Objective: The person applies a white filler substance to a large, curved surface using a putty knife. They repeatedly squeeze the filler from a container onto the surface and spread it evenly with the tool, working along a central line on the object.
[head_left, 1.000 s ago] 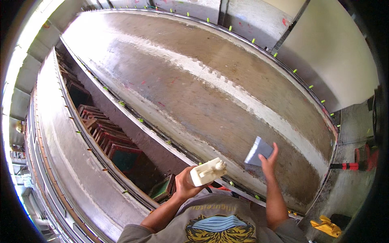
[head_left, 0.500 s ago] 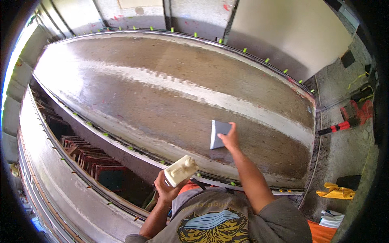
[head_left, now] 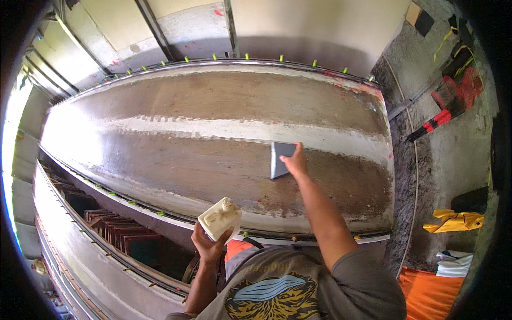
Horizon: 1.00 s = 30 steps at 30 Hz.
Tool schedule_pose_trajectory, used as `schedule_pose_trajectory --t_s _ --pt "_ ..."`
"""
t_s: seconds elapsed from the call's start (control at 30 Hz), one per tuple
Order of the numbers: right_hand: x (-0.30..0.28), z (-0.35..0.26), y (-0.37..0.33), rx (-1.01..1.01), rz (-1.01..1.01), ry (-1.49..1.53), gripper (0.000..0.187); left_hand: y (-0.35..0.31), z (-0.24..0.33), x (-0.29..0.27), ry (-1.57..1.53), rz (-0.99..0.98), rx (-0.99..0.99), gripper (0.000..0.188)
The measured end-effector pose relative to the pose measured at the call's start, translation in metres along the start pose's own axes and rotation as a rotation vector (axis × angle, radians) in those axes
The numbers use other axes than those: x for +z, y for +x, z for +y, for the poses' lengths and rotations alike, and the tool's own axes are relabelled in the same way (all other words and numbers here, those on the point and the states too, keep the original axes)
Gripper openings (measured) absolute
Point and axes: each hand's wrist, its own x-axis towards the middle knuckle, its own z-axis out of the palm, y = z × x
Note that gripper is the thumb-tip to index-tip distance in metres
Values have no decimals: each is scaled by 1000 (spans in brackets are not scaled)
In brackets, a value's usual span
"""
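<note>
A: In the head view, take the middle of the picture as the hub of the clock. Your right hand (head_left: 296, 161) is just off it at three o'clock, pinching a flat grey pad (head_left: 279, 166) with a pale strip down its nine o'clock side.

B: Your thumb lies across the pad's near face; most of your other fingers are hidden behind it, so I cannot tell how they are bent. The pad stands tilted over the brown long table (head_left: 213, 90), just on the six o'clock side of its white band (head_left: 240, 128). Does it touch the surface?

A: I cannot tell. What about your left hand (head_left: 209, 246)?

B: It's at seven o'clock, curled around the lower end of a cream plastic bottle (head_left: 216, 218), your digits showing on both sides. The bottle leans, its narrower end pointing to one o'clock, in front of the table's near edge.

A: Green pegs (head_left: 247, 56) line the table's far edge, around twelve. At eight o'clock, reddish frames (head_left: 120, 229) stand in the gap between that table and a second table (head_left: 96, 250).

B: Toward four o'clock you have an orange cloth (head_left: 429, 290), with a yellow cloth-like item (head_left: 456, 220) a little above it.
</note>
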Motion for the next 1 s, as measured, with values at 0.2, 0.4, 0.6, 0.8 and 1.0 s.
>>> schedule_pose_trajectory --t_s 0.2,0.4,0.6,0.8,1.0 --pt "-156 111 27 81 139 -30 72 -21 7 40 6 -41 13 57" --pt "-188 52 -34 76 86 -637 60 -36 26 38 -3 -64 5 59" --pt "-69 38 -116 -244 -104 -1033 50 -34 19 19 76 -2 -40 58" --pt "66 -45 -173 -535 -90 -991 51 -8 22 -2 -39 -53 -67 57" --pt "49 -72 -158 -342 -296 -568 59 30 4 -36 42 -121 -15 56"
